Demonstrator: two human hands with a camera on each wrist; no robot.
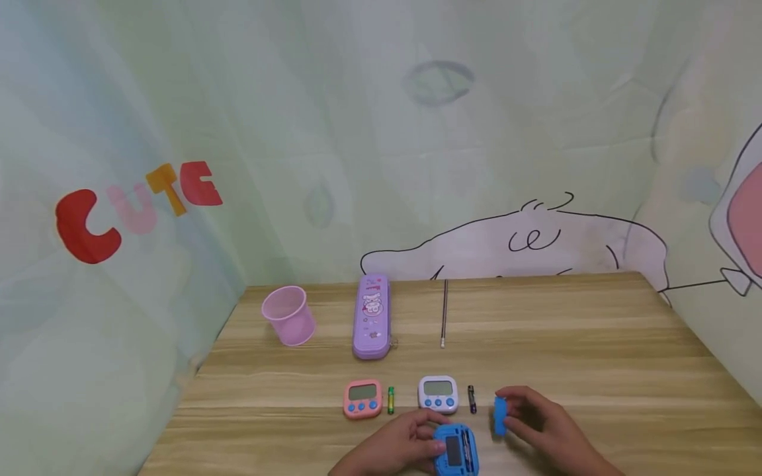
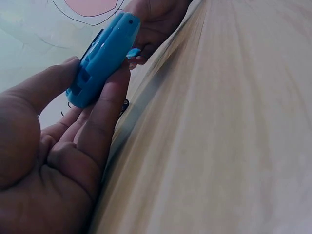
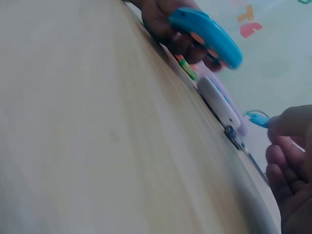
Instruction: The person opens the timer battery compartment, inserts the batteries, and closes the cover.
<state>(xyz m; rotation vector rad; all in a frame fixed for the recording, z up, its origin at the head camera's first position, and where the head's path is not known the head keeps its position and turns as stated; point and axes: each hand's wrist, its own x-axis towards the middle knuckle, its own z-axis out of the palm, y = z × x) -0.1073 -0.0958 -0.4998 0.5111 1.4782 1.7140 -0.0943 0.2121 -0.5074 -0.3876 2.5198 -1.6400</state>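
Between thumb and fingers, my left hand (image 1: 401, 444) holds a blue digital timer (image 1: 456, 451) above the table, its back facing up. The timer's battery slot is uncovered, and a dark battery (image 1: 467, 451) lies in it. To the right, my right hand (image 1: 550, 423) pinches a small blue battery cover (image 1: 500, 416), apart from the timer; in the right wrist view the cover (image 3: 258, 119) sticks out from the fingertips. Just beyond the hands lie a white timer (image 1: 438, 395) with a dark battery (image 1: 472, 399) beside it, and a pink timer (image 1: 362, 399) beside a green battery (image 1: 391, 400).
Farther back on the wooden table (image 1: 565, 330) are a pink cup (image 1: 290, 316), a purple pencil case (image 1: 372, 317) and a dark pencil (image 1: 444, 314). A printed curtain (image 1: 297, 132) hangs behind the table.
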